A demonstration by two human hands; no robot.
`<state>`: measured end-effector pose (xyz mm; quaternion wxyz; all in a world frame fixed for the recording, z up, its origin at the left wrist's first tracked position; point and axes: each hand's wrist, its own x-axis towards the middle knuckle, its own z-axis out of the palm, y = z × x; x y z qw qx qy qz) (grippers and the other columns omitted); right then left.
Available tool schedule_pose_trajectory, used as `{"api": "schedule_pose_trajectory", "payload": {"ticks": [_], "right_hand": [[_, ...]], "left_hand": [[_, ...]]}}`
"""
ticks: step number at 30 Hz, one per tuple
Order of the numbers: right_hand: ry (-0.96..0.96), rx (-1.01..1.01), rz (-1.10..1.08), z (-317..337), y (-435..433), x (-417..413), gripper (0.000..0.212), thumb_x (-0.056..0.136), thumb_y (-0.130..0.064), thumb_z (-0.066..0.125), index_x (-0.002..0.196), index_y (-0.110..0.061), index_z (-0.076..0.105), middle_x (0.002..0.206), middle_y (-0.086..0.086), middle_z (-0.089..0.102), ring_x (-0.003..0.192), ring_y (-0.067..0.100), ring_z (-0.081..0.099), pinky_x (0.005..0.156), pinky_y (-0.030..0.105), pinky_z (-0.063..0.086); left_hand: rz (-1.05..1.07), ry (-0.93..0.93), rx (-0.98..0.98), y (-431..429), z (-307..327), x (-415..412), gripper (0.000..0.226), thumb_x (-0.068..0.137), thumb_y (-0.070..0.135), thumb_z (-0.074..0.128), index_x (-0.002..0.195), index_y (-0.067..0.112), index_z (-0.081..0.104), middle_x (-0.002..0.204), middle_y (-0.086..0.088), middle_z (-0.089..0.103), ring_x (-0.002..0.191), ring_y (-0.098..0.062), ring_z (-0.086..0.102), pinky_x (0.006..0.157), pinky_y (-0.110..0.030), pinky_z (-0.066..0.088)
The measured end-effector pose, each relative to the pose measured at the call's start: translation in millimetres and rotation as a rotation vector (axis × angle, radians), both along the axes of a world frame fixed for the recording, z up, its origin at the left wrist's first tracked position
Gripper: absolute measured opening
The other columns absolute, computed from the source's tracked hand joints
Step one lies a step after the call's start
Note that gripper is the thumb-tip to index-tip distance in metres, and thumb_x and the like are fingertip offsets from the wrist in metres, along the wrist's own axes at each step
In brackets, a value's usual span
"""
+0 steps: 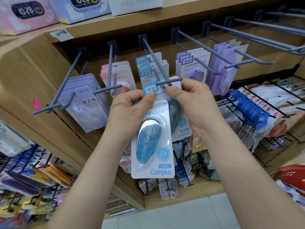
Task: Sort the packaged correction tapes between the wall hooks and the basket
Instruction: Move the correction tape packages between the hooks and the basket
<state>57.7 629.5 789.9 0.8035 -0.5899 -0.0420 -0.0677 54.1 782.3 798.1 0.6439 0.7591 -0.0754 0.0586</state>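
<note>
The left hand (130,111) grips the top of a blue correction tape pack (153,146), thumb pressed across the card's upper edge and fingers wrapped out of sight behind it, so the pack hangs tilted below the fist with its printed face to the camera. The right hand (196,106) pinches the top of a second blue pack (179,123) between thumb and forefinger, the other fingers folded in; this pack sits just behind the first and is half covered by it. Its upper edge is right at the tip of the middle hook (173,80) (the grey one with a short crossbar at its end), and the fingertips cover the hanging hole, so it is hard to say whether the card is on the prong or only held against it. Further back on that hook hang more blue packs (144,71), with bare rod between them and the tip. Pink packs (113,71) hang on the hook to the left and purple packs (193,63) on the one to the right, both close beside the hands. The long hooks (264,25) at upper right run out of frame. The red basket (288,177) sits low at the right edge, well apart from both hands and cut off by the frame; what lies in it is blurred. Small blue-carded goods (247,106) at right are too blurred to name.
</note>
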Motion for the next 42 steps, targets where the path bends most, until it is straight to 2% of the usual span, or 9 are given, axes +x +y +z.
{"api": "schedule_pose_trajectory", "payload": {"ticks": [7,14,18,21,23,27,33,36,42], "right_hand": [[0.053,-0.022,-0.089,-5,19,14,0.018,0.098,-0.013,0.058,0.086,-0.020,0.068,0.080,-0.003,0.076,0.078,0.017,0.072,0.075,0.039,0.059],[0.114,-0.395,0.228,-36,-16,-8,0.020,0.101,-0.026,0.054,0.118,-0.034,0.062,0.105,-0.015,0.075,0.098,0.001,0.069,0.070,0.023,0.057],[0.079,-0.376,0.035,-43,-7,1,0.008,0.098,-0.028,0.060,0.102,-0.028,0.067,0.093,-0.009,0.075,0.080,0.000,0.066,0.054,0.019,0.049],[0.079,-0.365,-0.100,-39,-1,10,0.012,0.096,-0.027,0.063,0.092,-0.017,0.067,0.083,0.005,0.074,0.058,0.006,0.066,0.048,0.021,0.048],[0.125,-0.364,-0.144,-43,0,13,0.028,0.093,-0.037,0.066,0.096,-0.009,0.067,0.086,0.015,0.072,0.059,0.012,0.070,0.055,0.029,0.053],[0.142,-0.734,-0.279,-43,-19,0,0.049,0.090,-0.059,0.057,0.126,-0.027,0.059,0.101,-0.010,0.066,0.096,0.013,0.065,0.088,0.041,0.054],[0.248,-0.578,0.567,-53,-40,-50,0.020,0.098,-0.031,0.056,0.112,-0.026,0.068,0.102,-0.003,0.076,0.083,0.016,0.072,0.060,0.027,0.055],[0.250,-0.429,0.399,-70,-26,-53,0.017,0.101,-0.013,0.052,0.104,-0.018,0.069,0.090,0.001,0.076,0.071,0.017,0.072,0.051,0.022,0.051],[0.050,-0.424,0.149,-69,-23,-46,0.016,0.099,-0.017,0.054,0.103,-0.014,0.070,0.078,-0.003,0.069,0.062,0.010,0.064,0.056,0.019,0.049]], "left_hand": [[0.026,0.060,0.126,7,-18,1,0.015,0.094,0.019,0.064,0.082,0.023,0.072,0.071,0.008,0.072,0.063,-0.005,0.064,0.059,-0.022,0.049],[0.130,0.042,0.143,1,-24,15,0.015,0.094,0.022,0.066,0.080,0.028,0.070,0.076,0.010,0.073,0.073,-0.008,0.067,0.068,-0.034,0.055],[0.191,-0.023,0.113,6,-31,11,0.014,0.088,0.025,0.073,0.088,0.038,0.068,0.096,0.003,0.072,0.092,-0.019,0.068,0.082,-0.041,0.057],[0.188,-0.074,0.147,8,-31,1,0.014,0.082,0.022,0.079,0.081,0.033,0.071,0.079,0.011,0.070,0.073,-0.002,0.061,0.069,-0.022,0.050],[0.153,-0.072,0.181,4,-31,-6,0.018,0.080,0.019,0.080,0.070,0.031,0.071,0.066,0.016,0.068,0.063,0.005,0.057,0.065,-0.015,0.046],[0.106,-0.091,0.178,-5,-25,-9,0.023,0.083,0.019,0.077,0.069,0.035,0.071,0.067,0.021,0.069,0.068,0.004,0.060,0.069,-0.020,0.048],[0.156,-0.336,0.125,-25,-17,-15,0.024,0.084,0.013,0.076,0.076,0.035,0.069,0.072,0.025,0.068,0.072,0.005,0.063,0.069,-0.012,0.048],[0.105,-0.349,0.038,-29,-15,-18,0.022,0.080,0.009,0.079,0.078,0.029,0.071,0.073,0.019,0.071,0.072,0.003,0.065,0.068,-0.014,0.050],[0.038,-0.341,-0.116,-22,-5,-20,0.016,0.080,0.004,0.076,0.085,0.019,0.072,0.076,0.013,0.073,0.074,-0.002,0.068,0.063,-0.015,0.053]]}}
